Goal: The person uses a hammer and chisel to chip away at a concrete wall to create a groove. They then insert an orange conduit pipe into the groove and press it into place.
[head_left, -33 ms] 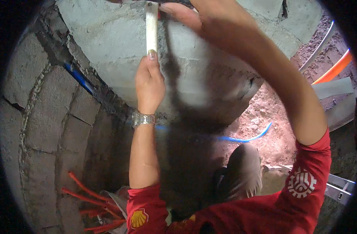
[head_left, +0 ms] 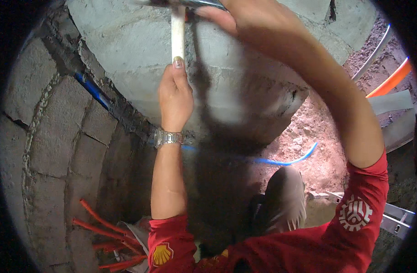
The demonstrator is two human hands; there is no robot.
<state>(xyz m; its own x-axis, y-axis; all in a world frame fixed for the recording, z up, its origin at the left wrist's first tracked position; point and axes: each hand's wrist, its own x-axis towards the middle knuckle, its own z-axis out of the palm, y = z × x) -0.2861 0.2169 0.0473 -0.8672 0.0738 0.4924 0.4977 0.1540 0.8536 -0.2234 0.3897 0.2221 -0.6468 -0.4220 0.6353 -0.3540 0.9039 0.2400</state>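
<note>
My left hand (head_left: 175, 93) reaches up and grips the lower end of a white plastic pipe (head_left: 178, 29), held upright against a grey concrete block wall (head_left: 126, 41). A metal watch (head_left: 168, 137) sits on that wrist. At the top edge of the view my right hand (head_left: 245, 22) closes over a dark grey metal tool (head_left: 190, 3) that lies across the top of the white pipe. Most of the tool is cut off by the frame. Both arms wear red sleeves.
A blue conduit (head_left: 92, 91) runs in a chase cut into the wall on the left. Several orange conduits (head_left: 99, 223) stick out at lower left. A blue pipe (head_left: 286, 161) lies on reddish soil beside my shoe (head_left: 283, 200). An orange pipe (head_left: 390, 79) and aluminium rails (head_left: 395, 218) are on the right.
</note>
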